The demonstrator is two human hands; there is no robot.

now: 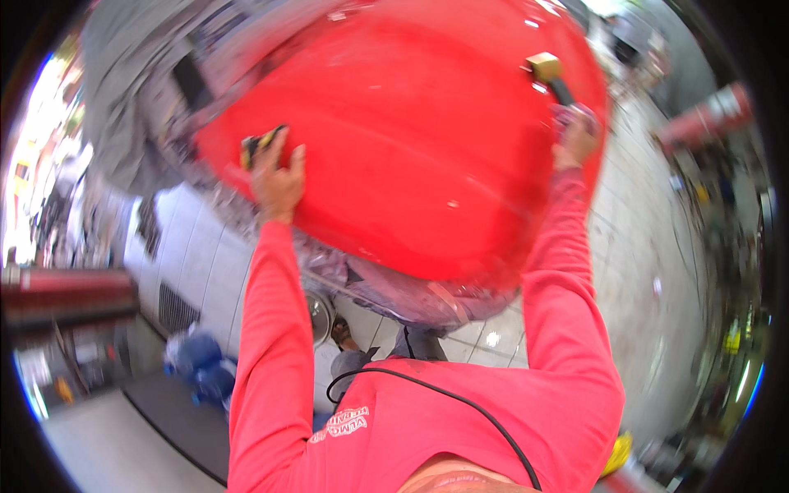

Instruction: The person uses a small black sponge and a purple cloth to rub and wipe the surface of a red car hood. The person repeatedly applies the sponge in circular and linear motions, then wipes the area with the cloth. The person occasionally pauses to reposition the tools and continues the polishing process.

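A glossy red car hood (411,156) spreads out before me. Toward its left edge, my left hand (278,182) has its fingers over a small black-and-yellow block (253,148) against the paint. The thumb stands apart from the fingers. At the hood's right side, my right hand (579,141) grips a tool (546,69) with a gold-coloured head and a dark neck, blurred by motion. Its exact kind is unclear. A purplish cloth (571,117) bunches in the same hand.
Grey sheeting (123,82) drapes the car at the upper left, and crumpled plastic (403,296) hangs below the hood's near edge. A black cable (460,400) crosses my torso. Blue bottles (201,361) stand on the tiled floor (201,238). A red cylinder (707,119) is at right.
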